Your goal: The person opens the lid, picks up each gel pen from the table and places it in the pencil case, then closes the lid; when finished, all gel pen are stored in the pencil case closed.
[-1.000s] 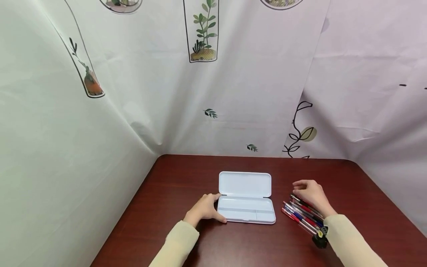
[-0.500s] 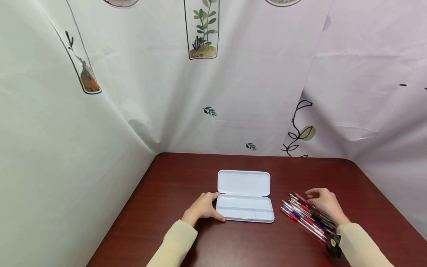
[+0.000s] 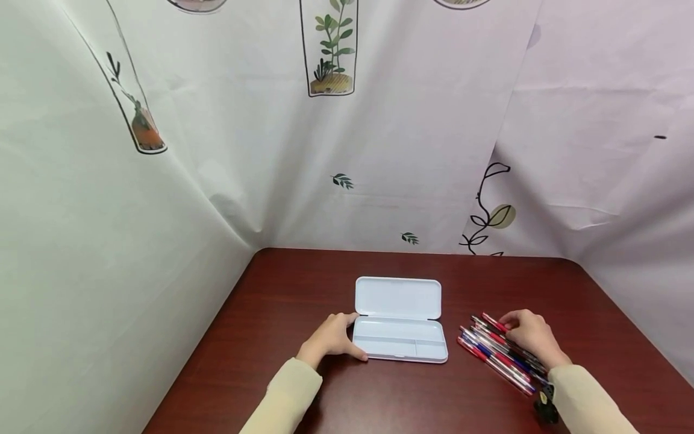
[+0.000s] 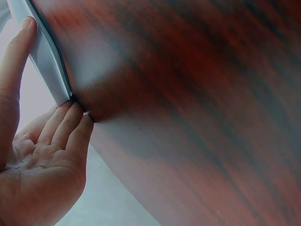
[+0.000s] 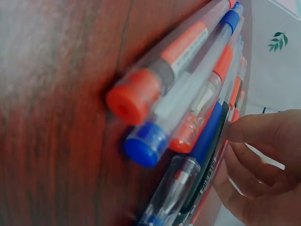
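Note:
An opened pale blue pencil case [image 3: 398, 348] lies on the table, lid folded back. My left hand [image 3: 329, 339] holds its left end, thumb at the front edge and fingers at the back corner. In the left wrist view, the left hand [image 4: 51, 155] has its thumb on the case's edge [image 4: 49, 61]. To the right, my right hand [image 3: 531, 336] pinches a red pen [image 3: 493, 322] at the far side of a row of pens [image 3: 496, 355]. The right wrist view has the right hand [image 5: 263, 160] beside the pens; its fingertips are partly hidden there.
Red, blue and black pens lie side by side, slanted, in the right wrist view, such as a red-ended pen [image 5: 134, 96] and a blue-ended pen [image 5: 148, 143]. A dark red-brown table [image 3: 303, 283] meets a printed white curtain [image 3: 412, 150] behind and at the sides.
My right hand has shifted right over the pens, then lowered its fingers onto the red pen, whose end now sticks out farther from the row. The left hand stays on the pencil case.

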Demonstrator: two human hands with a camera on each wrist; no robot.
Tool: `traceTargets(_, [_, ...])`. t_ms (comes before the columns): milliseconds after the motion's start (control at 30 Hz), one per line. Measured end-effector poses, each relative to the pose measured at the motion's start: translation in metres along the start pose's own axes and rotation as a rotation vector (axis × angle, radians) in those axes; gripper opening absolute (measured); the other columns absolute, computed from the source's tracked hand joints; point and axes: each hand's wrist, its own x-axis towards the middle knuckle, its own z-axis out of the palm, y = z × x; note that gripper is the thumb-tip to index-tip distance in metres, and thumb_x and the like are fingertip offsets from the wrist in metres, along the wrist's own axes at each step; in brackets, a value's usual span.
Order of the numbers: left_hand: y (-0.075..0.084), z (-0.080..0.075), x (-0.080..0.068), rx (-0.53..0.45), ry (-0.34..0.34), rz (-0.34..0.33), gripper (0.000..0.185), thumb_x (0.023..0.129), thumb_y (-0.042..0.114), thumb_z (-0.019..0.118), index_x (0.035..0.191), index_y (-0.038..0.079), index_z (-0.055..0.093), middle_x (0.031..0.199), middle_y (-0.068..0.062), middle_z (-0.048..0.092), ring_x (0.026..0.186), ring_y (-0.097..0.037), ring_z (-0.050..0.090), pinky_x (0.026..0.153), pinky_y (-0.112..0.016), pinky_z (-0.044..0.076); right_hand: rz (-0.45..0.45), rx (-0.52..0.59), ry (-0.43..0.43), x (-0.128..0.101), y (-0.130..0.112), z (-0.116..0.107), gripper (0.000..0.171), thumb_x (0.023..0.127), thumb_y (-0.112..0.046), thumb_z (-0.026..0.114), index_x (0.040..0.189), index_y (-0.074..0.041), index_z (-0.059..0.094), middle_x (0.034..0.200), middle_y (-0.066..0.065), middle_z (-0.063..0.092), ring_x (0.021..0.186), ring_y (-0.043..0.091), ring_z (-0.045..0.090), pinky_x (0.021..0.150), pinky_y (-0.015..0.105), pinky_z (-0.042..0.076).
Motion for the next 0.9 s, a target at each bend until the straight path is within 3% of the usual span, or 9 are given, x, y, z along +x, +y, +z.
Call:
traceTargets(467, [0.001, 0.000, -0.002, 0.003, 0.010, 0.014, 0.095, 0.056, 0.038, 0.095, 0.136, 0.004, 0.057, 0.125, -0.012, 0.066, 0.117, -0.023, 0.060, 0.099, -0.039, 0.048, -0.041, 0.063, 0.005, -0.003, 0.014, 0.001, 0.024, 0.086, -0.007, 0.068, 0.108, 0.002, 0.069, 0.092, 0.008, 0.068, 0.081, 0.020, 0.058, 0.069, 0.034, 0.049])
traceTargets(767, [0.002, 0.001, -0.002, -0.013, 0.009, -0.005, 0.098, 0.055, 0.038, 0.095, 0.138, 0.004, 0.055, 0.128, -0.013, 0.064, 0.120, -0.025, 0.058, 0.099, -0.040, 0.048, -0.065, 0.079, -0.002, -0.006, 0.006, -0.001, 0.026, 0.087, -0.008, 0.069, 0.111, 0.001, 0.068, 0.094, 0.009, 0.069, 0.082, 0.021, 0.060, 0.075, 0.040, 0.052])
traceTargets(900, [0.001, 0.001, -0.003, -0.017, 0.013, -0.007, 0.098, 0.055, 0.038, 0.095, 0.138, 0.003, 0.055, 0.128, -0.013, 0.064, 0.120, -0.025, 0.058, 0.099, -0.040, 0.048, -0.080, 0.099, -0.019, -0.007, 0.000, -0.001, 0.026, 0.087, -0.009, 0.069, 0.112, 0.000, 0.068, 0.094, 0.009, 0.068, 0.082, 0.021, 0.058, 0.073, 0.036, 0.051])
